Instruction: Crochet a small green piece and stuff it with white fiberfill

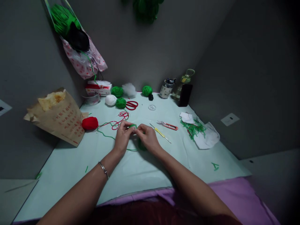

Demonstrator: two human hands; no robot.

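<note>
Both hands meet over the middle of the table, fingers pinched on a small green yarn piece [133, 126]. My left hand [122, 136] grips it from the left, my right hand [148, 136] from the right; most of it is hidden by the fingers. Under my right hand a darker green bundle [142, 145] partly shows. A green strand [105, 135] runs off to the left, near a red yarn ball [90, 123] and tangled red yarn [122, 117]. Just right of my right hand lie a yellow-handled crochet hook [159, 132] and orange thread snips [169, 126].
A brown paper bag [63, 122] leans at the left. Behind are green yarn balls [117, 91], a white ball [111, 100], red-handled scissors [132, 105], a patterned cup [165, 90], a bottle [177, 90] and a black phone [185, 95]. Green yarn scraps [195, 127] lie at the right.
</note>
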